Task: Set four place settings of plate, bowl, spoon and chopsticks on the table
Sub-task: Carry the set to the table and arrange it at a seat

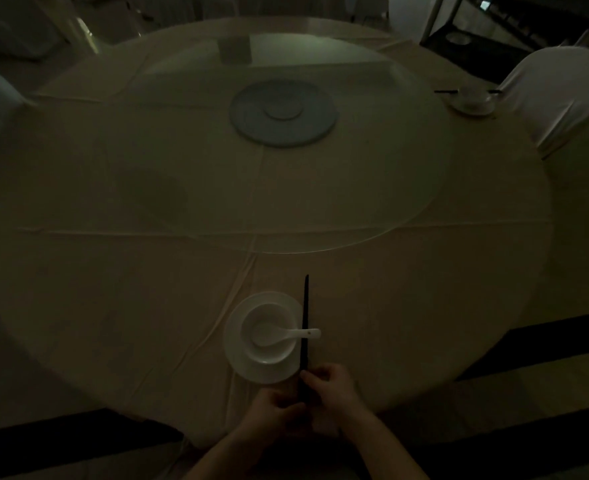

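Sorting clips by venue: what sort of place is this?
Probably a restaurant banquet room: a big round clothed table with a glass turntable, a covered chair, and matching white place settings.

This looks like a dim restaurant banquet room: a big round table (113,289) with a cloth and a glass turntable (217,188), and chairs in white covers (549,95) around it.
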A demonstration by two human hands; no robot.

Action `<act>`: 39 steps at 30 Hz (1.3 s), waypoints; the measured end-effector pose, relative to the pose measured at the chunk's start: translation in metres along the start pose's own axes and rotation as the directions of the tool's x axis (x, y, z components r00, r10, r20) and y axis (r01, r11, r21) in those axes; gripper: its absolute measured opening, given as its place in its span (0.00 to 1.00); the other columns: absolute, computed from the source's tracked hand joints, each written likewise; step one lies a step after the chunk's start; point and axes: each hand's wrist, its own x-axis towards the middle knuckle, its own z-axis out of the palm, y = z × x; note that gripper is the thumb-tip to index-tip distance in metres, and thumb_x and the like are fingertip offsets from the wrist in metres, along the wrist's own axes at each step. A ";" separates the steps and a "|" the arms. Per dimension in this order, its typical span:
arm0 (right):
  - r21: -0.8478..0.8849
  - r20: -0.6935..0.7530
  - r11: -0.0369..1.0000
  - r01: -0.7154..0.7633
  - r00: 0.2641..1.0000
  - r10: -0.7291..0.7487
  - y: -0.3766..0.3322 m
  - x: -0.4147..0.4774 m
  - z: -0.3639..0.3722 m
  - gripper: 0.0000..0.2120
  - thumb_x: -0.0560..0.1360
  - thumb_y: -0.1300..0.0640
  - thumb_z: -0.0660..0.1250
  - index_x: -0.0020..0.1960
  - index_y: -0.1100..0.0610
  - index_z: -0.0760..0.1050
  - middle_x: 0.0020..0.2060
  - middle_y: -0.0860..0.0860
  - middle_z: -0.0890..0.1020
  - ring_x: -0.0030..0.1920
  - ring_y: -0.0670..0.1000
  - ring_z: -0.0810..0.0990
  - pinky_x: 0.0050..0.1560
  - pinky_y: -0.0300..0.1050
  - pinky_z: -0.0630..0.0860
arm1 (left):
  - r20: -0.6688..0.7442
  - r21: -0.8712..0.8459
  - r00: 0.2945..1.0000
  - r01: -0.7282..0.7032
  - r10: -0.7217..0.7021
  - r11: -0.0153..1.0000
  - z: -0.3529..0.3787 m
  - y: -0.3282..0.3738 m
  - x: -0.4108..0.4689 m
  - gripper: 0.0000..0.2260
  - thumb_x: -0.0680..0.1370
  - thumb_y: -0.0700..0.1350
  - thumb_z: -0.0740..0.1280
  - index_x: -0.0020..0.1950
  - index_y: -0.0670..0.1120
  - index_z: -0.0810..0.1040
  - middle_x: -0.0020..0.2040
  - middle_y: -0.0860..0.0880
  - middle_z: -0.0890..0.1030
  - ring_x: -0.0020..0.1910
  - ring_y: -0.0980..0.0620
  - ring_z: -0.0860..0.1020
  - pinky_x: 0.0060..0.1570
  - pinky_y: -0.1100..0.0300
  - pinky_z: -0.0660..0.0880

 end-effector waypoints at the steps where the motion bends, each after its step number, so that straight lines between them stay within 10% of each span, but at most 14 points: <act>1: -0.013 0.008 1.000 0.005 1.000 -0.005 -0.001 0.001 0.000 0.05 0.76 0.61 0.71 0.42 0.60 0.82 0.37 0.54 0.87 0.39 0.50 0.86 0.36 0.40 0.80 | 0.000 -0.019 1.000 0.005 -0.005 1.000 0.000 0.001 0.000 0.07 0.74 0.29 0.68 0.44 0.38 0.83 0.34 0.48 0.85 0.33 0.54 0.84 0.35 0.61 0.80; 12: -0.072 0.005 0.997 0.037 0.999 -0.037 -0.001 0.004 0.001 0.13 0.74 0.58 0.73 0.50 0.69 0.82 0.47 0.64 0.86 0.51 0.62 0.84 0.54 0.61 0.79 | 0.010 -0.076 1.000 -0.002 0.003 0.997 -0.004 0.004 -0.002 0.09 0.75 0.29 0.67 0.50 0.39 0.81 0.35 0.48 0.86 0.35 0.53 0.84 0.33 0.61 0.80; 39: -0.025 0.017 1.000 0.002 1.000 -0.001 0.008 0.013 -0.002 0.10 0.75 0.57 0.73 0.50 0.65 0.84 0.46 0.59 0.87 0.49 0.58 0.86 0.55 0.57 0.81 | -0.015 -0.009 1.000 0.011 -0.011 1.000 -0.001 0.003 -0.005 0.09 0.75 0.35 0.71 0.55 0.37 0.81 0.39 0.48 0.86 0.39 0.52 0.85 0.36 0.58 0.80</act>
